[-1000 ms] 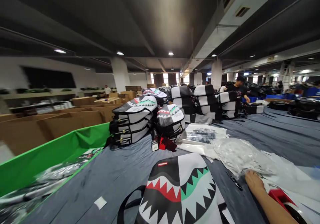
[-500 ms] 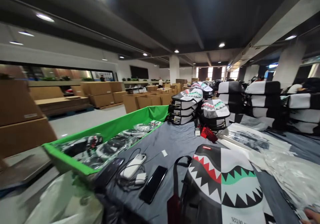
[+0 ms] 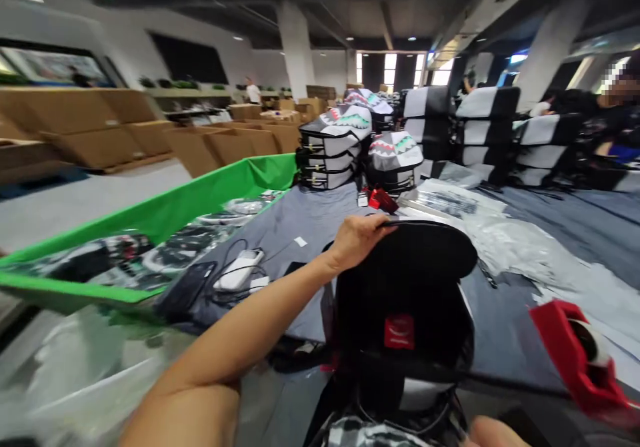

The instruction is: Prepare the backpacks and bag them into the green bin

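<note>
My left hand (image 3: pixel 357 240) reaches across with its fingers closed on the top edge of a backpack's lifted flap. The backpack (image 3: pixel 370 314) stands open at the near table edge, showing a black inside with a red label (image 3: pixel 399 332) on it. Black, white and grey patterned material (image 3: pixel 375 430) shows below it, against my body. Only a blurred part of my right hand (image 3: pixel 495 434) appears at the bottom edge, beside the backpack's lower right; its fingers are hidden.
On the right lies a red tape dispenser (image 3: pixel 583 360), near clear plastic bags (image 3: pixel 530 247). To the left are a white charger with cables (image 3: pixel 239 270) and a green-walled bin (image 3: pixel 215 190) of bagged items. Stacked backpacks (image 3: pixel 333 147) stand at the back. A co-worker (image 3: pixel 620 100) is at far right.
The shark-mouth backpack lay closed on the table; now a backpack is open at the near edge, its flap in my left hand. The view has tilted down and shifted right.
</note>
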The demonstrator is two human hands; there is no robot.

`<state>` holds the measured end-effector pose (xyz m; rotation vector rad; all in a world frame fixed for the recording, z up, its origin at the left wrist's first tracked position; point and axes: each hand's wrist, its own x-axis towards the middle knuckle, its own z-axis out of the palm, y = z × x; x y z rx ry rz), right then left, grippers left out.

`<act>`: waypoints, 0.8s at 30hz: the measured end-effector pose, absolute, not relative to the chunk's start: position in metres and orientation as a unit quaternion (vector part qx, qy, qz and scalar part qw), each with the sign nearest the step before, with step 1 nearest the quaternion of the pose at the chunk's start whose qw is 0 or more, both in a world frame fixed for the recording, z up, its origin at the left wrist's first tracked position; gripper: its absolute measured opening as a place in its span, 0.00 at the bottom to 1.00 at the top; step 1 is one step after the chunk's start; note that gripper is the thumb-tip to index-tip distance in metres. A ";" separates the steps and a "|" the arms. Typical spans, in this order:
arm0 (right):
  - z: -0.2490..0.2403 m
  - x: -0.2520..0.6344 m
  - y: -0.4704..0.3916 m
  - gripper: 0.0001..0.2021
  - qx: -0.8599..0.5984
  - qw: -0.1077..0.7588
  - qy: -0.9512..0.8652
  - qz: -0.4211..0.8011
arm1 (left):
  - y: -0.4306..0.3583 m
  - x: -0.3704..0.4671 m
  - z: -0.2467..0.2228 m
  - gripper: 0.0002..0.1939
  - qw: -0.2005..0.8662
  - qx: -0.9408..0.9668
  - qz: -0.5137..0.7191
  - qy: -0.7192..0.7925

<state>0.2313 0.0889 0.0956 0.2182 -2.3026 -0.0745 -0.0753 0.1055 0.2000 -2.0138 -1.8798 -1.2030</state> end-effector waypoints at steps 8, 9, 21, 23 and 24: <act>0.136 0.207 0.172 0.16 -0.139 0.517 -0.840 -0.089 | 0.106 -0.076 0.190 0.10 0.083 -0.655 -0.372 -0.652; 0.140 0.209 0.183 0.17 -0.204 0.546 -0.810 -0.065 | 0.106 -0.076 0.188 0.11 0.089 -0.654 -0.371 -0.653; 0.151 0.158 0.215 0.21 -0.286 0.489 -0.764 0.309 | 0.106 -0.026 0.102 0.23 0.129 -0.928 -0.230 -0.262; 0.141 0.163 0.201 0.18 -0.282 0.492 -0.774 0.282 | 0.123 -0.009 0.083 0.19 0.098 -0.904 -0.264 -0.323; 0.133 0.167 0.193 0.16 -0.275 0.487 -0.788 0.258 | 0.133 0.001 0.078 0.16 0.091 -0.882 -0.296 -0.355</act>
